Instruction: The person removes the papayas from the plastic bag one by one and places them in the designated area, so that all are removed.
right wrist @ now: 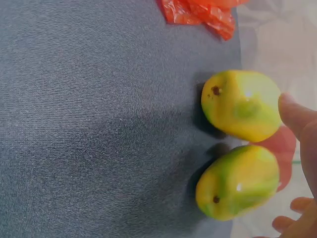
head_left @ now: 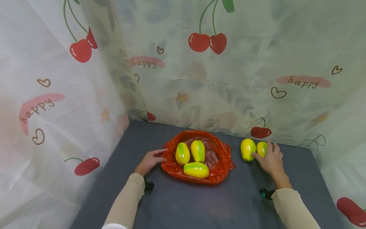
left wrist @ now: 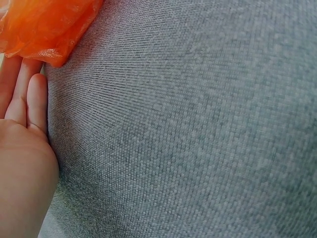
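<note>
A red plastic bag (head_left: 226,165) lies spread on the dark table, its mouth facing up, with three yellow-green mangoes inside, one of them a front mango (head_left: 196,170). The left hand (head_left: 150,161) touches the bag's left edge with its fingers extended; in the left wrist view that hand (left wrist: 22,129) has fingers partly under the orange-red plastic (left wrist: 49,29). Two more mangoes, a left one (head_left: 247,149) and a right one (head_left: 261,149), stand right of the bag. Over the right one is the right hand (head_left: 271,160), fingers spread, thumb near the left one; contact cannot be told.
Patterned sheets with cherries and hearts (head_left: 243,79) hang behind and at both sides of the grey table (head_left: 200,206). In the right wrist view, the bag's crumpled edge (right wrist: 198,12) lies beyond the two mangoes.
</note>
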`<action>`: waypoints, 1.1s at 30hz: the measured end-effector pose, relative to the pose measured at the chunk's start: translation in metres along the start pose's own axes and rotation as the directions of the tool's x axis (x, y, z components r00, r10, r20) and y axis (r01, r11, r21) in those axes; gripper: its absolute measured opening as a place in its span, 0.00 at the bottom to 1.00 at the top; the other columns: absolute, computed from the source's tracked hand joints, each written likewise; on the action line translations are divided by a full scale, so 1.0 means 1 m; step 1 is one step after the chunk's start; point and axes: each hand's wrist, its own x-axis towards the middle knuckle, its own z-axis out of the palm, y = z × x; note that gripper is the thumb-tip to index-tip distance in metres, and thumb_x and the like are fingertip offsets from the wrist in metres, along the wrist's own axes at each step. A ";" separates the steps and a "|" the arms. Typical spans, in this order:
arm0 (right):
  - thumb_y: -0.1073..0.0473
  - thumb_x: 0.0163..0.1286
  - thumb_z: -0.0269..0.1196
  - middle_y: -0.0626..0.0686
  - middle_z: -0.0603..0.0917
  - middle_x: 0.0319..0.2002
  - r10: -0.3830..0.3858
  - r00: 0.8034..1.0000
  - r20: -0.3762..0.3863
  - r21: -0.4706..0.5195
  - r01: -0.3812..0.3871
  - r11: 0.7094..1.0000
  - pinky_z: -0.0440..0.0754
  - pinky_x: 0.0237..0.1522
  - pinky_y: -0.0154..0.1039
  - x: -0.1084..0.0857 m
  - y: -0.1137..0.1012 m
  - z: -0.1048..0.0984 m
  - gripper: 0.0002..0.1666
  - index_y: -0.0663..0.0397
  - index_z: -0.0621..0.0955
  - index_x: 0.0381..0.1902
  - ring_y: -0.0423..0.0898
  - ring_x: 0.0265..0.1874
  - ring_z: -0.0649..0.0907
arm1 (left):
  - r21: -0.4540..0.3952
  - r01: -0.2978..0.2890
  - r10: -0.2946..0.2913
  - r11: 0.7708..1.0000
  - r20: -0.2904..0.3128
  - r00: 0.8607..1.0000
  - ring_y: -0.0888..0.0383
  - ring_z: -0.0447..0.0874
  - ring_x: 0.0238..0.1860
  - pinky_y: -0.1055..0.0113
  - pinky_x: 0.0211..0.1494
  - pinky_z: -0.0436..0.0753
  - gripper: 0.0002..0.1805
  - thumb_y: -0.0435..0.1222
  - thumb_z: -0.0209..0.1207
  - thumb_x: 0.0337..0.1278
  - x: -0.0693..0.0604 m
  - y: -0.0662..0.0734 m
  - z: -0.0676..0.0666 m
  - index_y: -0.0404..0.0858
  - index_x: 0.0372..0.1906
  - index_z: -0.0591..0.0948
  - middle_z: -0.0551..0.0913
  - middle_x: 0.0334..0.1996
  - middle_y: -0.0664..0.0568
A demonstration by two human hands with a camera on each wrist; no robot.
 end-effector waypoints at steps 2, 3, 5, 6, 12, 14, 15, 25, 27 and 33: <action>0.37 0.70 0.63 0.78 0.40 0.78 -0.022 1.000 0.003 -0.022 0.022 1.000 0.54 0.66 0.82 -0.003 -0.006 -0.002 0.63 0.60 0.41 0.82 0.83 0.72 0.49 | -0.003 -0.002 0.002 1.000 -0.001 1.000 0.47 0.66 0.77 0.42 0.80 0.64 0.28 0.42 0.71 0.57 0.000 0.001 0.000 0.58 0.64 0.82 0.74 0.73 0.52; 0.36 0.70 0.63 0.78 0.40 0.78 -0.036 0.999 0.003 -0.029 0.036 0.999 0.52 0.67 0.82 -0.003 -0.008 -0.002 0.63 0.60 0.40 0.82 0.83 0.72 0.48 | -0.003 -0.003 0.003 1.000 -0.003 1.000 0.47 0.66 0.77 0.42 0.80 0.64 0.28 0.42 0.71 0.57 0.000 0.001 0.001 0.58 0.64 0.82 0.74 0.73 0.52; 0.35 0.70 0.62 0.79 0.40 0.78 -0.062 0.998 0.002 -0.044 0.062 0.997 0.48 0.68 0.82 -0.005 -0.014 -0.002 0.64 0.58 0.39 0.82 0.83 0.72 0.48 | -0.003 -0.001 0.001 1.000 -0.006 1.000 0.47 0.66 0.77 0.43 0.80 0.64 0.28 0.42 0.71 0.56 0.000 0.001 0.000 0.58 0.64 0.82 0.74 0.73 0.53; 0.35 0.70 0.62 0.79 0.40 0.77 -0.075 0.997 -0.001 -0.046 0.075 0.996 0.47 0.68 0.82 -0.005 -0.016 -0.002 0.64 0.57 0.39 0.83 0.84 0.72 0.48 | -0.002 0.000 0.000 1.000 -0.007 1.000 0.47 0.66 0.77 0.43 0.80 0.64 0.28 0.42 0.71 0.56 0.000 0.001 0.000 0.58 0.64 0.82 0.74 0.73 0.53; 0.33 0.69 0.62 0.78 0.39 0.78 -0.125 0.992 -0.021 -0.075 0.123 0.990 0.41 0.69 0.83 -0.008 -0.028 -0.003 0.64 0.54 0.39 0.83 0.83 0.72 0.46 | 0.001 -0.005 0.005 1.000 -0.001 1.000 0.48 0.65 0.77 0.43 0.80 0.63 0.28 0.44 0.71 0.57 -0.001 0.000 0.000 0.59 0.64 0.82 0.74 0.73 0.53; 0.32 0.68 0.62 0.76 0.38 0.78 -0.138 0.990 -0.021 -0.089 0.135 0.987 0.39 0.68 0.84 -0.009 -0.032 -0.004 0.64 0.53 0.39 0.83 0.83 0.73 0.45 | -0.002 -0.010 0.010 1.000 0.000 1.000 0.48 0.66 0.77 0.43 0.80 0.64 0.28 0.43 0.72 0.56 0.000 -0.001 0.001 0.59 0.64 0.82 0.75 0.72 0.53; 0.32 0.68 0.62 0.75 0.38 0.79 -0.143 0.990 -0.019 -0.096 0.141 0.985 0.39 0.68 0.85 -0.009 -0.034 -0.004 0.65 0.52 0.39 0.83 0.82 0.73 0.45 | -0.006 -0.011 0.011 1.000 0.001 1.000 0.48 0.66 0.77 0.43 0.80 0.64 0.28 0.43 0.72 0.56 0.000 -0.001 0.001 0.59 0.64 0.82 0.75 0.72 0.53; 0.29 0.66 0.62 0.72 0.37 0.80 -0.175 0.984 0.014 -0.113 0.176 0.978 0.38 0.70 0.83 -0.016 -0.054 -0.003 0.66 0.50 0.39 0.83 0.79 0.75 0.45 | 0.004 -0.011 0.011 1.000 -0.006 1.000 0.48 0.67 0.77 0.43 0.80 0.63 0.28 0.43 0.71 0.57 0.001 0.000 0.002 0.59 0.64 0.82 0.76 0.72 0.53; 0.29 0.66 0.62 0.71 0.36 0.80 -0.194 0.981 0.029 -0.128 0.196 0.972 0.39 0.70 0.83 -0.018 -0.058 -0.001 0.66 0.50 0.39 0.83 0.79 0.75 0.45 | 0.005 -0.011 0.011 1.000 -0.009 1.000 0.48 0.67 0.77 0.43 0.80 0.64 0.28 0.42 0.71 0.57 0.001 -0.001 0.002 0.58 0.64 0.82 0.76 0.72 0.53; 0.26 0.66 0.60 0.68 0.34 0.81 -0.233 0.969 0.076 -0.155 0.242 0.958 0.42 0.71 0.82 -0.019 -0.067 0.003 0.66 0.47 0.38 0.84 0.77 0.77 0.44 | -0.005 -0.016 0.015 1.000 -0.039 0.999 0.48 0.69 0.75 0.44 0.79 0.67 0.27 0.40 0.70 0.58 0.000 -0.001 0.004 0.57 0.64 0.82 0.77 0.71 0.52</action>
